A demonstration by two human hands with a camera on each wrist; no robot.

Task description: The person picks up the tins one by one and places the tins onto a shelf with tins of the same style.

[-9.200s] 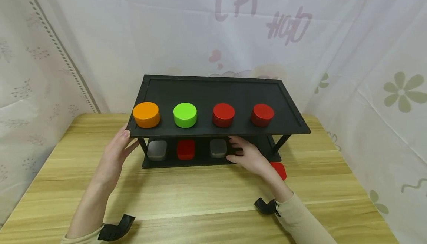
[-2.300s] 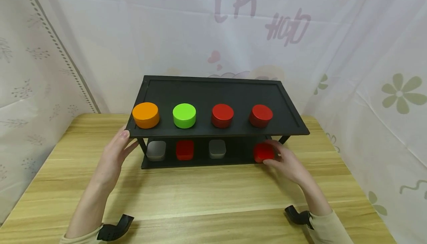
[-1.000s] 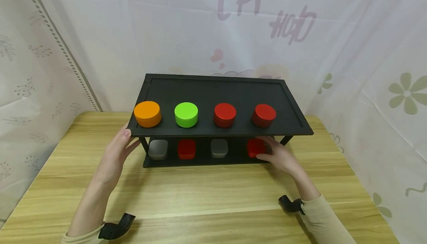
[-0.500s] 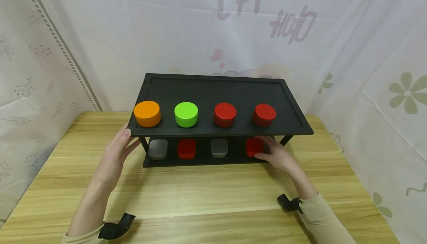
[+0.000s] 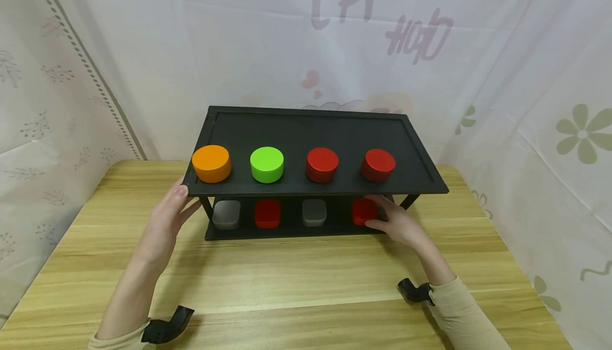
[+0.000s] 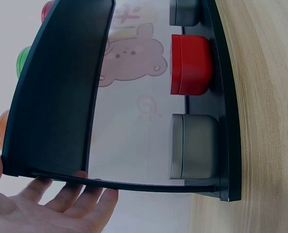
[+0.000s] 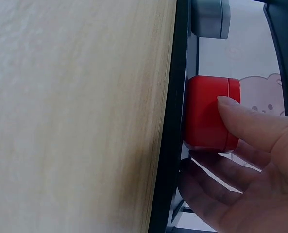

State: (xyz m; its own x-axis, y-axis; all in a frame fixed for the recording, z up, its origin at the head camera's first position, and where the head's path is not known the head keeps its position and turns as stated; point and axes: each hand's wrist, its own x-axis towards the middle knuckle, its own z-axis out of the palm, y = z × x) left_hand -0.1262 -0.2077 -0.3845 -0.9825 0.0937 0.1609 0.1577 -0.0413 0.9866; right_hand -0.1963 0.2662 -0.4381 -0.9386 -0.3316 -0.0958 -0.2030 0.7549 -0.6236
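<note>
A black two-tier rack point(image 5: 306, 132) stands on the wooden table. My left hand point(image 5: 164, 222) holds the left front corner of its upper tier; the left wrist view shows the thumb at the edge and the fingers beneath. On the lower tier, my right hand point(image 5: 399, 222) grips a red square tin point(image 7: 209, 114), thumb on its near side and fingers behind it, partly hidden. To its left sit a grey square tin point(image 5: 314, 213), another red square tin point(image 5: 268, 214) and a second grey tin point(image 6: 199, 145), in a row.
Along the upper tier's front stand an orange round tin point(image 5: 211, 164), a green round tin point(image 5: 266, 164) and two red round tins, one mid-right point(image 5: 322, 165) and one farther right point(image 5: 378, 165). A patterned cloth point(image 5: 268, 36) hangs behind the table point(image 5: 287, 286).
The red square tin, earlier on the table at the right, came onto the lower tier in my right hand and moved slightly left. My left hand stays at the corner.
</note>
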